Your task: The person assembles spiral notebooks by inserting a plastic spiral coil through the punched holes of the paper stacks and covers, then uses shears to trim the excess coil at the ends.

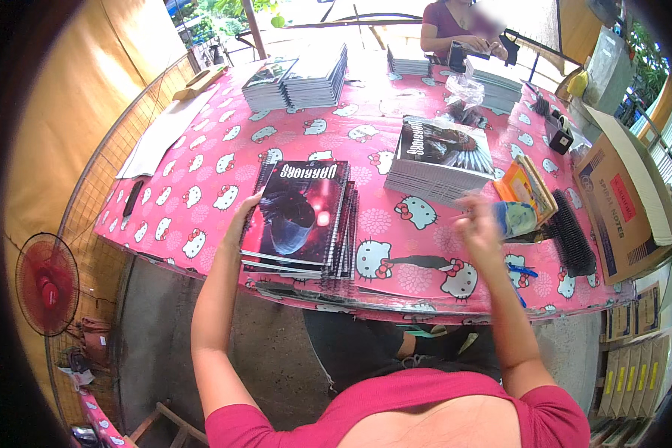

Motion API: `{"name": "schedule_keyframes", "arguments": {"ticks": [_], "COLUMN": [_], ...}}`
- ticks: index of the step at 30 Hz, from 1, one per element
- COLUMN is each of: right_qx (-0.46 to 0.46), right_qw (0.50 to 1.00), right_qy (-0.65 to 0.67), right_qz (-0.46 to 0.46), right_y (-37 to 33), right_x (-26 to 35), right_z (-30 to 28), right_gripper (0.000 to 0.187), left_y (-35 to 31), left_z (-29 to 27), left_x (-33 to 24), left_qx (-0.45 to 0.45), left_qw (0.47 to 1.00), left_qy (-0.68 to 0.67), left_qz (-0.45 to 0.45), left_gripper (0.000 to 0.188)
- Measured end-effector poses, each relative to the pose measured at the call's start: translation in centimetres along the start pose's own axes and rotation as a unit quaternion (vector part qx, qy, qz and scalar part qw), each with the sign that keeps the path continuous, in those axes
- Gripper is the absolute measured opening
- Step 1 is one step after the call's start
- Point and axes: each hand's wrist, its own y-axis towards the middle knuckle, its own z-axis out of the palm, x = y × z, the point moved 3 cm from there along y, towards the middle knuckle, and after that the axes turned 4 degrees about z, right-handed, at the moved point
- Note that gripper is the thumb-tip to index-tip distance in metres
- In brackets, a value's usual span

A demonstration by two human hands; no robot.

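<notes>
My left hand [248,215] grips the left edge of a stack of spiral notebooks [295,216] with dark red and black covers. The stack lies near the table's front edge, its wire bindings along the right side; some fingers are hidden by the covers. My right hand [476,228] is raised over the table, right of that stack, blurred by motion with its fingers partly curled. Beyond it sits a taller pile of notebooks [442,160] with a feathered headdress on the top cover. A blue and yellow packet [515,218] lies beside my right hand.
Black spiral binding coils [573,235] and blue pens [521,270] lie at the right, beside an open cardboard box [626,201]. More notebook piles [313,78] stand at the back. Across the table, a person [455,33] handles something dark. A red fan [47,284] stands at left.
</notes>
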Motion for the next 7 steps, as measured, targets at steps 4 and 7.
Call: {"name": "schedule_keyframes", "arguments": {"ticks": [4, 7], "right_qx": [0.241, 0.324], "right_qw": [0.88, 0.824], "right_qy": [0.264, 0.324], "right_qz": [0.313, 0.331], "right_y": [1.3, 2.5], "right_x": [-4.6, -1.5], "right_z": [12.0, 15.5], "right_gripper": [0.1, 0.11], "left_y": [-2.5, -2.2], "left_z": [3.5, 3.1], "left_x": [-1.0, 0.5], "left_qx": [-0.053, -0.04], "left_qw": [0.997, 0.993], "left_qy": [-0.048, -0.067], "left_qz": [-0.04, -0.084], "left_gripper": [0.05, 0.056]}}
